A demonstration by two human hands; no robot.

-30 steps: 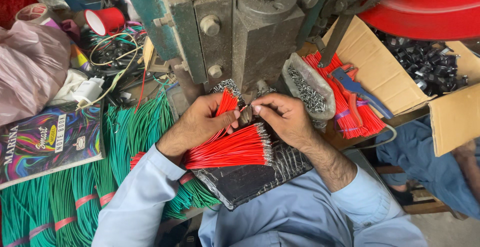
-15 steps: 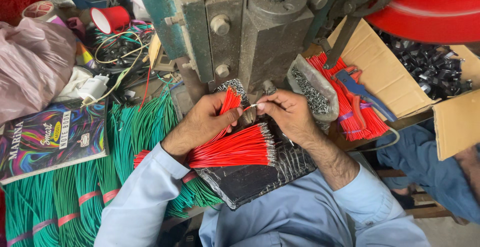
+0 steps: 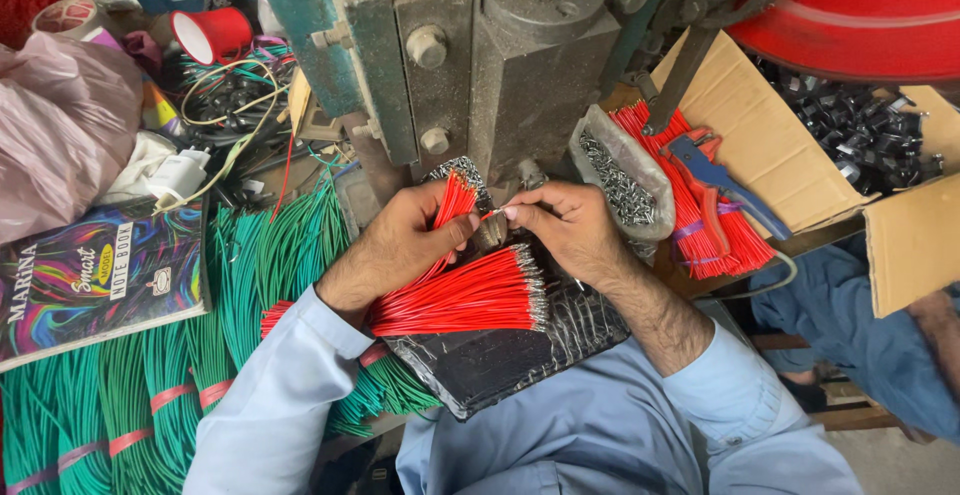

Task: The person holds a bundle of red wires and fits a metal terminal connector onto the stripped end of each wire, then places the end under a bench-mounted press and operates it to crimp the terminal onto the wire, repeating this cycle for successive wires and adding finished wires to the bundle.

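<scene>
Right hand (image 3: 560,230) has drawn one red wire (image 3: 492,214) from the bunch of red wires (image 3: 455,205) the left hand (image 3: 405,245) grips, pinching it just beside.

Two hands (image 3: 400,245), one notebook (image 3: 90,275)

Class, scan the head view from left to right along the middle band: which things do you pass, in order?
Colourful notebook → green wire bundles → left hand → right hand → tray of small metal pieces → blue-handled pliers → cardboard box flap.

left hand (image 3: 400,245) curled; right hand (image 3: 560,230) seemingly pinching, fingertips close.
</scene>
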